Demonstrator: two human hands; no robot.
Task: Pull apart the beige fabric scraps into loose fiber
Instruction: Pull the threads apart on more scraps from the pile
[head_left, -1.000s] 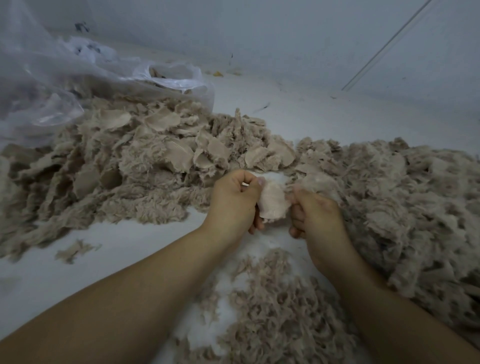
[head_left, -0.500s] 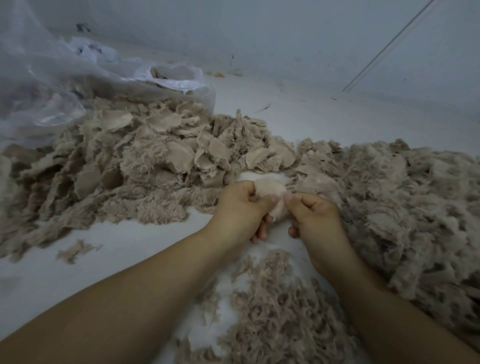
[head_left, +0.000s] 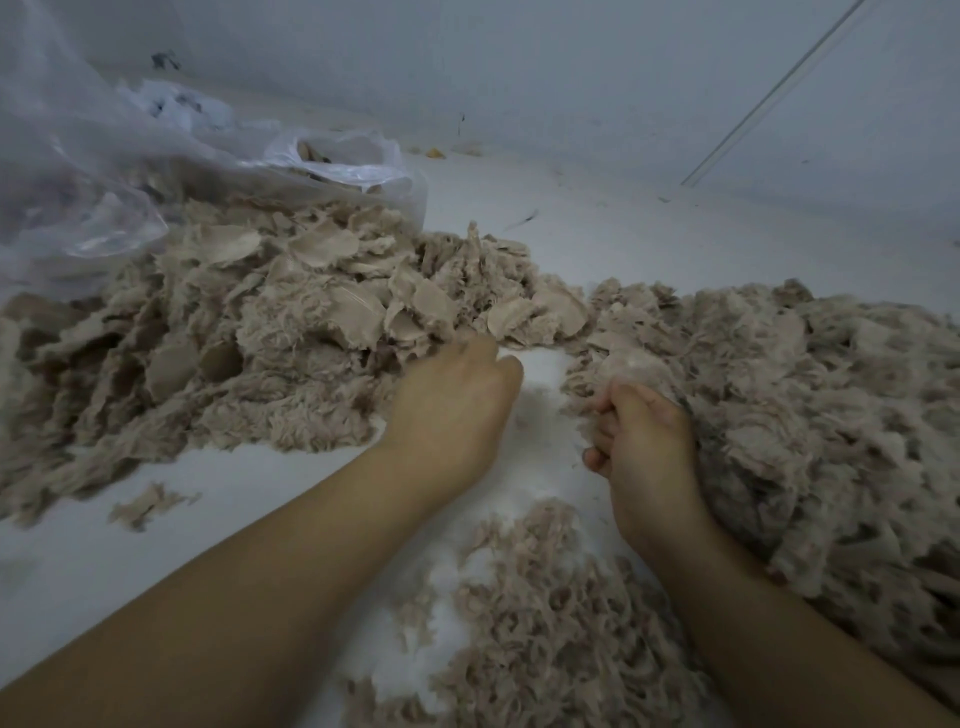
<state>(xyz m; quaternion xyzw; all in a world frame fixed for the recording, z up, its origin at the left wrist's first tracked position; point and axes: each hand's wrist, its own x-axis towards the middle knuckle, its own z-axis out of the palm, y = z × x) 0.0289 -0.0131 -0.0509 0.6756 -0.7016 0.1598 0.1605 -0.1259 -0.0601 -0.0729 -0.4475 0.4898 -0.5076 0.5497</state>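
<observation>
beige fabric scraps (head_left: 270, 332) heaped on the white floor (head_left: 649, 244), both hands at the gap between two heaps.

scrap heap lies left of centre; loose fiber (head_left: 810, 415) is piled right, with more (head_left: 535, 613) near, between the forearms. left hand (head_left: 452, 405) reaches into the scrap heap's edge, fingers hidden, grip cannot be told. right hand (head_left: 644, 441) has fingers curled, grasping a tuft (head_left: 636, 366) at the fiber pile's edge. clear plastic bag (head_left: 104, 171) sits behind the scraps, against the wall (head_left: 571, 67).
</observation>
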